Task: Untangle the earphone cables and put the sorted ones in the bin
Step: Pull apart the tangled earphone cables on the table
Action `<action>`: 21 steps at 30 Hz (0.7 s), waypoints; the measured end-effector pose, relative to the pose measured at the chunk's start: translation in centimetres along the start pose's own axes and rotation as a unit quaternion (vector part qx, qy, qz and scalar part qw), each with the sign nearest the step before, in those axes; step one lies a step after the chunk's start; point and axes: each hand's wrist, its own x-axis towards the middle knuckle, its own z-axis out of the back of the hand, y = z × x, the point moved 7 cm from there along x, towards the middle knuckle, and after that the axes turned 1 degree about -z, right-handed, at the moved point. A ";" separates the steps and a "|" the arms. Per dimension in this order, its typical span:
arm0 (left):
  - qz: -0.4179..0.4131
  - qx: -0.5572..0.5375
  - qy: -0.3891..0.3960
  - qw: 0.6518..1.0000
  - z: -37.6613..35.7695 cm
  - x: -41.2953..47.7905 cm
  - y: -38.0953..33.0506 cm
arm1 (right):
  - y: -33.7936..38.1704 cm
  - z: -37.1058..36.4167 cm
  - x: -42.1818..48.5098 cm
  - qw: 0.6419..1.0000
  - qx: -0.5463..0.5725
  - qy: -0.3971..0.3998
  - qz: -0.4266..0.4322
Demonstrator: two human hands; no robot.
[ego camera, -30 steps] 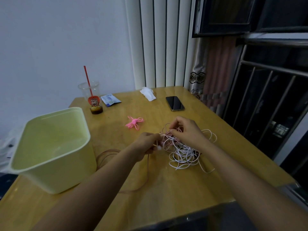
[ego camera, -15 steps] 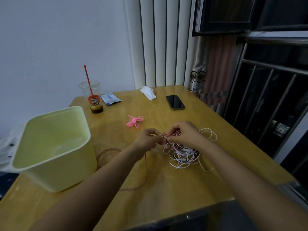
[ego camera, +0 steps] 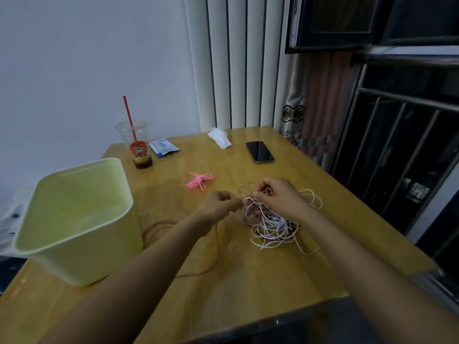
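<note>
A tangle of white and pale pink earphone cables (ego camera: 273, 227) lies on the wooden table (ego camera: 248, 276) at centre right. My right hand (ego camera: 275, 194) pinches strands at the top of the tangle. My left hand (ego camera: 219, 203) pinches a cable end just left of it, a little above the table. A thin brownish cable (ego camera: 161, 228) trails from under my left hand in loops toward the pale green bin (ego camera: 74, 219), which stands open at the left. A coiled pink cable (ego camera: 200, 181) lies apart, behind my hands.
At the table's back stand a plastic cup with a red straw (ego camera: 135, 142), a small packet (ego camera: 162, 147), a crumpled tissue (ego camera: 219, 137) and a black phone (ego camera: 259, 152). Window bars and a curtain are at the right. The table's front edge is near.
Both hands have lifted slightly and drawn closer together at the top of the tangle, pulling strands up. The bin and the other objects have not moved.
</note>
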 end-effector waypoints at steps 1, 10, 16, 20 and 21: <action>0.010 0.015 0.018 1.000 -0.4 0.0 0.1 | 0.1 0.1 0.0 1.000 0.002 -0.001 -0.001; 0.049 -0.011 0.020 0.999 -0.5 0.6 1.2 | 0.3 -0.2 -0.9 0.994 0.079 0.075 0.006; 0.101 -0.041 0.025 0.994 -1.1 0.8 2.1 | 0.1 -0.5 -1.2 0.990 0.080 0.114 -0.003; 0.109 -0.113 -0.001 0.988 -1.5 1.1 2.5 | 0.0 -0.4 -1.1 0.992 0.086 0.094 -0.007; 0.103 -0.124 -0.007 0.987 -1.6 1.2 2.4 | 0.0 -0.3 -1.0 0.993 0.090 0.082 -0.007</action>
